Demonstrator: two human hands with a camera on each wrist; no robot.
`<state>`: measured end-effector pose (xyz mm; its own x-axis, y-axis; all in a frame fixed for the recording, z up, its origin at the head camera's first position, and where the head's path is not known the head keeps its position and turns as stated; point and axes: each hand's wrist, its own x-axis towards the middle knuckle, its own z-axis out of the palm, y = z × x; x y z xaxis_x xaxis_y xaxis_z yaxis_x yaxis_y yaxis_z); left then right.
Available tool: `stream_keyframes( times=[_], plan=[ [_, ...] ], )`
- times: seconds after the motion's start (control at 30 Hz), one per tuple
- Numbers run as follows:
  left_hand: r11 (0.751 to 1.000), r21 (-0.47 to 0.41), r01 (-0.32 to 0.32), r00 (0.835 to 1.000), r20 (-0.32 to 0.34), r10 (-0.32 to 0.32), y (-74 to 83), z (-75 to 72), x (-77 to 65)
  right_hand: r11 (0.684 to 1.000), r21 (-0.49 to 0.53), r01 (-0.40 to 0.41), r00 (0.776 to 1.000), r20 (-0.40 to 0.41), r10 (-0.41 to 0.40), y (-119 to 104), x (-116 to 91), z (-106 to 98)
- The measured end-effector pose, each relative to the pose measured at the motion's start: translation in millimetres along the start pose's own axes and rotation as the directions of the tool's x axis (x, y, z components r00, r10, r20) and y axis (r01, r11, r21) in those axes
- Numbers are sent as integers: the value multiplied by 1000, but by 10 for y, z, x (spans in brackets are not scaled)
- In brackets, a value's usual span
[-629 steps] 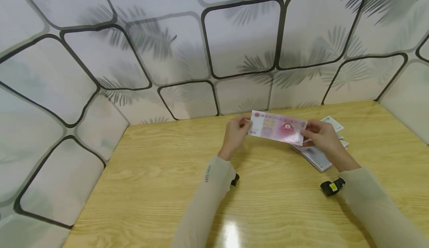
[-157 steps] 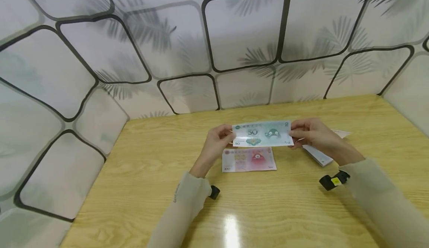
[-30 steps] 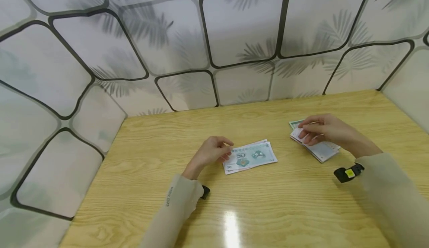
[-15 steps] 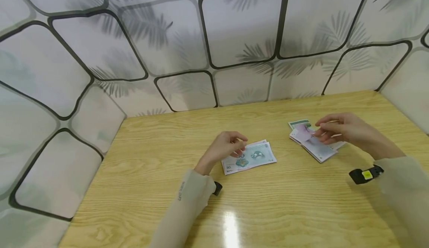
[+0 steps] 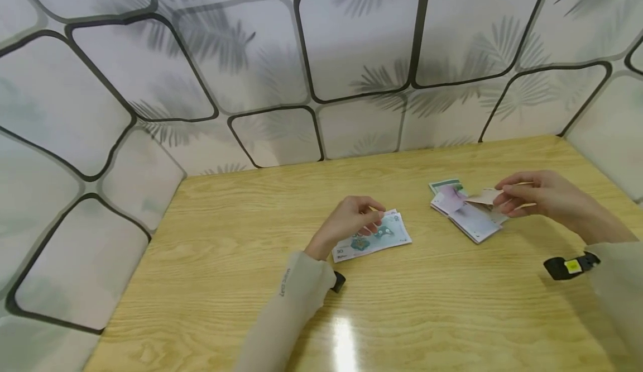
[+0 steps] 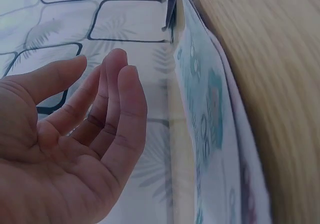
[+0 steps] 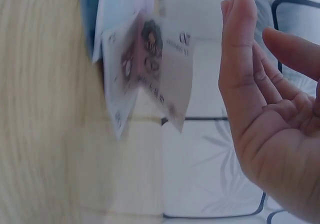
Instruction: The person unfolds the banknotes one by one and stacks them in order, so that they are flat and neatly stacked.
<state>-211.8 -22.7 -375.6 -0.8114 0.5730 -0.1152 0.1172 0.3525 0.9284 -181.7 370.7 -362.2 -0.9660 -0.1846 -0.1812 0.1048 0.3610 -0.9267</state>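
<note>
My left hand [image 5: 349,224], fingers loosely bent, hovers over a teal 50 banknote [image 5: 389,239] that lies on a pink one; in the left wrist view nothing is between its fingers. On the right lies a stack of banknotes [image 5: 476,225], with a purple-pink note [image 5: 452,198] and a green-edged note [image 5: 444,184] showing at its far left end. Rising from the stack is a creased brown banknote [image 5: 485,196], apparently a 20. My right hand [image 5: 547,199] is beside it; the right wrist view has a gap between fingers and brown note [image 7: 172,66].
All the notes lie on a light wood-grain table [image 5: 241,282]. A wall covering [image 5: 361,37] with dark outlines and leaf prints stands along its back and left. Wrist-worn black cameras show at both sleeves, such as the right one [image 5: 570,266].
Earlier, both hands held the 100 note, later the 50, which now lies over the 100. In the last second the right hand moved right, stack notes lifted open, and the left hand shifted right.
</note>
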Motion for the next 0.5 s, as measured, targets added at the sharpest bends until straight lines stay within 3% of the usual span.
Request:
stream_keyframes(
  times=[0.23,0.5],
  plan=[
    [998,-63,11,999,32,-9,46,206,103,996,94,6,1000,12,-7,207,-87,-129],
    [995,-97,14,999,36,-11,63,375,243,994,106,26,1000,-11,-25,296,-125,-295]
  ],
)
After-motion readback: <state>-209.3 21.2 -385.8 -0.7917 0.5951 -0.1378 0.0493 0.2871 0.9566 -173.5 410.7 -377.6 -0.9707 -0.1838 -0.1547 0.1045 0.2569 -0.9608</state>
